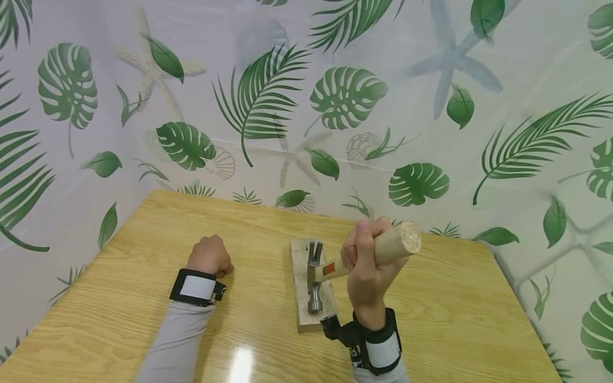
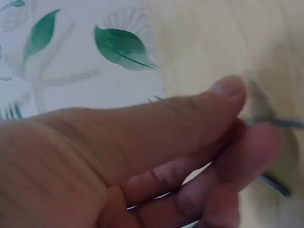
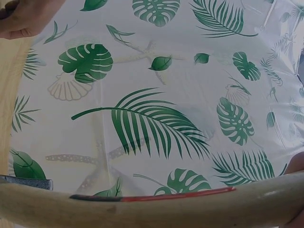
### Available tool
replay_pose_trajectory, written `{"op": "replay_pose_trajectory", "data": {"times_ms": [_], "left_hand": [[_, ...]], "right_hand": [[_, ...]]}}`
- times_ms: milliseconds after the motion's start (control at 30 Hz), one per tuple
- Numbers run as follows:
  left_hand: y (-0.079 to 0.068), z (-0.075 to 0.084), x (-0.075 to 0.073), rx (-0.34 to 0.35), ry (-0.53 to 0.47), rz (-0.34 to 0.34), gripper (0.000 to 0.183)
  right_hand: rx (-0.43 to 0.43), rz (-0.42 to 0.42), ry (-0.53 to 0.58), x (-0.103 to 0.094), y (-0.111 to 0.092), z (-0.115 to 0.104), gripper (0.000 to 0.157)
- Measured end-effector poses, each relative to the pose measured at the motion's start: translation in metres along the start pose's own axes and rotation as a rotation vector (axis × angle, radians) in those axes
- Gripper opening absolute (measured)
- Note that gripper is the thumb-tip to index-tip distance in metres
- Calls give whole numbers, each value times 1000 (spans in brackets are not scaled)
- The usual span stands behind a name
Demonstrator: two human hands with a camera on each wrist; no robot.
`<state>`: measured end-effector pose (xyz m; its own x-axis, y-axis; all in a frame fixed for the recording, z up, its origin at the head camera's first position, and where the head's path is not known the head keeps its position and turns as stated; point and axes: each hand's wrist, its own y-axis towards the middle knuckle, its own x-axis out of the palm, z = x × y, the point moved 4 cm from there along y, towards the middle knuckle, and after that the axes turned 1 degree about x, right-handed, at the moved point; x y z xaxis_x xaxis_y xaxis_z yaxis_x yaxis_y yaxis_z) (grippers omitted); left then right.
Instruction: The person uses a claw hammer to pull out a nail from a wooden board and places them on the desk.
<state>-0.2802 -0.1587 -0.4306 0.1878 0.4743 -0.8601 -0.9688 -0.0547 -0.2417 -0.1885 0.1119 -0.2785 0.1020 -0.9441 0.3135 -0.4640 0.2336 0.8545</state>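
My right hand (image 1: 371, 260) grips the pale wooden handle (image 1: 392, 246) of a claw hammer (image 1: 314, 282) near its butt end. The hammer's steel head overlaps a light wooden block (image 1: 301, 276) on the table, with the claw pointing to the far side. In the right wrist view the handle (image 3: 190, 206) spans the bottom, marked with red and black. Left of the block, my left hand (image 1: 210, 255) is curled low over the table. Thin metal nails (image 2: 280, 123) stick out past its thumb and fingertips in the left wrist view; the fingers hide the rest.
The wood-grain table (image 1: 258, 239) extends around both hands. Behind it and along the sides hangs a white sheet (image 1: 282, 127) printed with green leaves and starfish. Each wrist wears a black strap (image 1: 196, 287) with a camera mount.
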Motion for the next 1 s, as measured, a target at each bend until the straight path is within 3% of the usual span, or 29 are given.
{"op": "replay_pose_trajectory", "data": {"times_ms": [100,200,333,400,467,600,800,1000], "left_hand": [[2,11,-2,102,-19,65,27],[3,32,2,295,-58,124,22],[1,62,21,543,-114,89,32],[-1,73,33,613,-117,44,39],[-3,79,43,641,-91,21,38],[-4,82,55,611,-51,2,34],[-4,85,58,622,-74,-34,34],[-5,87,57,641,-70,-38,34]], "right_hand": [[-3,5,-1,1,-1,0,32],[-7,7,2,2,-2,1,31],[0,-1,-3,4,-3,4,28],[14,-9,-11,4,-4,6,26],[32,-10,-14,4,-4,9,24],[81,13,-17,0,-3,18,26],[170,60,-62,-15,8,44,25],[272,40,-74,-20,23,71,26]]}}
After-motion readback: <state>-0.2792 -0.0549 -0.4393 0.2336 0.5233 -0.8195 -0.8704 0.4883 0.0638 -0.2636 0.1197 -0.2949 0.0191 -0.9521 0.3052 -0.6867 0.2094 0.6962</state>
